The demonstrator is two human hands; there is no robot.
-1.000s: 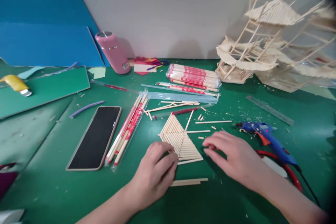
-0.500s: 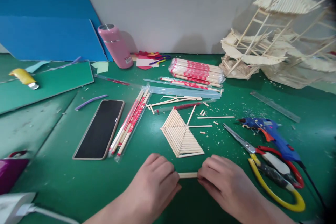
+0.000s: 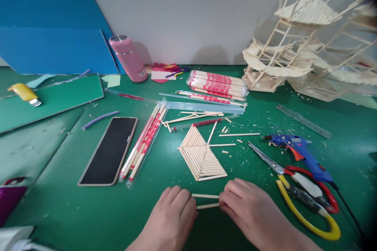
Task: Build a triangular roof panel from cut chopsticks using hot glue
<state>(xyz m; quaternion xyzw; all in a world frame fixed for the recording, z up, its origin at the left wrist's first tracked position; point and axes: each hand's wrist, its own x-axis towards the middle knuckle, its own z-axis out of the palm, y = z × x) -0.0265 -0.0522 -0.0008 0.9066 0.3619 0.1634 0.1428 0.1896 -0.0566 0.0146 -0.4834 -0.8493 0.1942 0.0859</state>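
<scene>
**What I can't make out**

My left hand and right hand cover the ends of the 2 sticks, so I can't see the grip. The model blurs and is cut at the right edge; a purple thing is cropped left.

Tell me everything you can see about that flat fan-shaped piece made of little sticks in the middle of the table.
The stick panel is a flat kite-shaped piece of pale wooden sticks laid side by side in two slanted sets that meet along a centre line, like a roof section. It lies flat on the green table, just beyond both hands, which do not touch it. Loose sticks and wood crumbs lie around it; the scissors lie apart to its right.
</scene>
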